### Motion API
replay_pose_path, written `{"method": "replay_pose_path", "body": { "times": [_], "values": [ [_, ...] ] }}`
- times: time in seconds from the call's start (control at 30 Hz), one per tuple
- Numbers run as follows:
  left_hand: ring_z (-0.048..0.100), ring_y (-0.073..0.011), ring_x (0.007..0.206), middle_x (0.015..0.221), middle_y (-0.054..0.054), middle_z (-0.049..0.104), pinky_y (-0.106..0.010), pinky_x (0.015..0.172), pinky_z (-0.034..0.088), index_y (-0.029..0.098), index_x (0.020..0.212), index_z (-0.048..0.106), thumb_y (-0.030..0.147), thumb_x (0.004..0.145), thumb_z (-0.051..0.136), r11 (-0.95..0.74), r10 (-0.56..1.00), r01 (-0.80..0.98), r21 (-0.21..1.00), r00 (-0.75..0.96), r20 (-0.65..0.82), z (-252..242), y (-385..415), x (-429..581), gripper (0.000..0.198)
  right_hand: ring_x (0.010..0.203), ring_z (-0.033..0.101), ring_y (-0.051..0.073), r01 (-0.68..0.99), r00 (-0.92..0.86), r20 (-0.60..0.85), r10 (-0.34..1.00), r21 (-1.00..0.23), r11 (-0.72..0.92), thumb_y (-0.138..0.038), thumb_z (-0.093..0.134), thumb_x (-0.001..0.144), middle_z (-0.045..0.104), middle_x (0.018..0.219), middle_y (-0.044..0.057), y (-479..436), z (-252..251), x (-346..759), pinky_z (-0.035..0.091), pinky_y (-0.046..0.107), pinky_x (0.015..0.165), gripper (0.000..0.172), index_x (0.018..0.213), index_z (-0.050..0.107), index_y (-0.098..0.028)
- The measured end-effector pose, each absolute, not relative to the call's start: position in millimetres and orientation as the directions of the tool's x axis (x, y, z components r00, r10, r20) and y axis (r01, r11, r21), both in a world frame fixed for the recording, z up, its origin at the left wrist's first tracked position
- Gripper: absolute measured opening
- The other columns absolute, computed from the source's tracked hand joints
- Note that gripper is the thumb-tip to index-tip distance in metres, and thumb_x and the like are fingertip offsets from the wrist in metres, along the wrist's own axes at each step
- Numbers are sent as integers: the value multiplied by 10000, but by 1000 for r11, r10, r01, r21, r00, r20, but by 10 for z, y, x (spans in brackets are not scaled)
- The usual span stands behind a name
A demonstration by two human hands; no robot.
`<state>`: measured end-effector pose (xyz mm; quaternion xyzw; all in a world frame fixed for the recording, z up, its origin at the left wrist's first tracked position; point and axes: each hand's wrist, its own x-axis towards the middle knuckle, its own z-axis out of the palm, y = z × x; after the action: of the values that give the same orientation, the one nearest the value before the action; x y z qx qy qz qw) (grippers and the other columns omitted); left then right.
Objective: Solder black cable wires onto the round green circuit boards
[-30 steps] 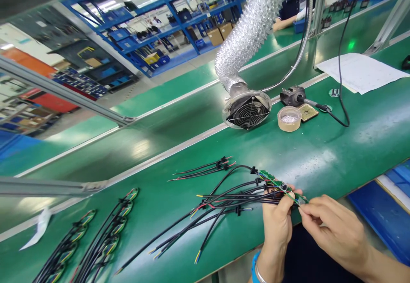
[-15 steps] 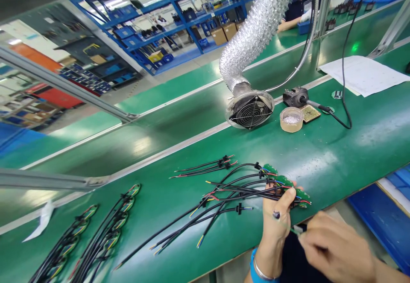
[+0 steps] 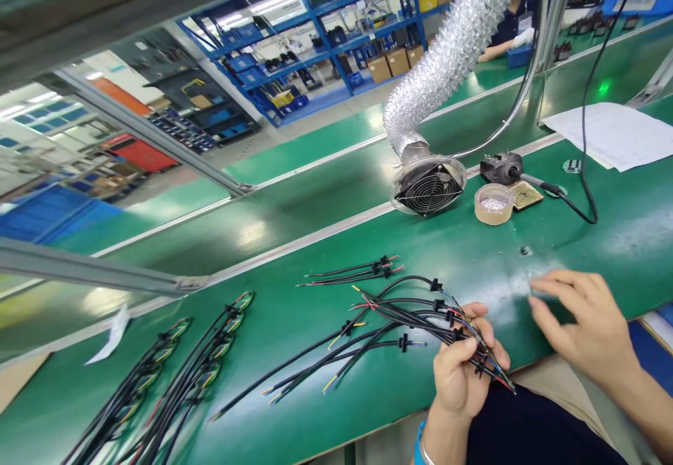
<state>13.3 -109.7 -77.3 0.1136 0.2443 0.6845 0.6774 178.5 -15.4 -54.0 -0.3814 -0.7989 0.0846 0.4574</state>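
Observation:
My left hand [image 3: 465, 370] grips several wired circuit boards [image 3: 491, 361] at the front edge of the bench. The boards are seen nearly edge-on. Black cables [image 3: 410, 311] with black strain reliefs run from them to the left across the green surface. My right hand [image 3: 586, 321] hovers to the right of the boards, thumb and fingers apart, with nothing visible between them. Just beyond its fingertips, a small dark piece [image 3: 526, 250] lies on the bench; its kind is too small to make out.
Behind stand a fume fan [image 3: 430, 188] with a foil duct, a roll of tape [image 3: 494, 205] and a soldering iron [image 3: 533, 183]. Bundled wired boards [image 3: 210, 367] lie at left, loose cables [image 3: 362, 271] mid-bench. White paper [image 3: 615, 135] lies back right. A co-worker [image 3: 518, 27] sits across.
My right hand has moved forward and up from beside my left wrist and let go of a small piece. The boards in my left hand have turned edge-on. The view has shifted slightly left.

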Motion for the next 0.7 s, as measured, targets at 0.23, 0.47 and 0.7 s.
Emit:
{"method": "replay_pose_path", "body": {
  "times": [0.23,0.47,0.7],
  "values": [
    [532,-99,449,662,37,532,-254,490,377,161,1161,673,271,709,693,65,983,-881,469,-26,-184,-801,-1116,129,466,766,625,135,400,-454,691,562,-405,822,-86,543,921,678,832,20,-386,-308,1374,495,274,765,125,919,608,-192],
    [257,-41,328,591,68,371,-247,400,190,156,1190,691,292,725,555,127,990,-944,305,102,-97,-766,-1143,45,503,720,565,198,603,-425,639,641,-329,727,-272,642,884,591,719,35,-56,-581,1636,412,327,686,168,756,569,-192],
    [156,-9,296,606,76,381,-219,366,97,129,1185,675,286,729,544,160,977,-960,230,121,-176,-783,-1161,33,500,814,613,139,228,-578,581,573,-560,797,-133,551,935,664,870,21,-324,-218,1447,477,271,756,99,963,612,-206]
  ]
}}
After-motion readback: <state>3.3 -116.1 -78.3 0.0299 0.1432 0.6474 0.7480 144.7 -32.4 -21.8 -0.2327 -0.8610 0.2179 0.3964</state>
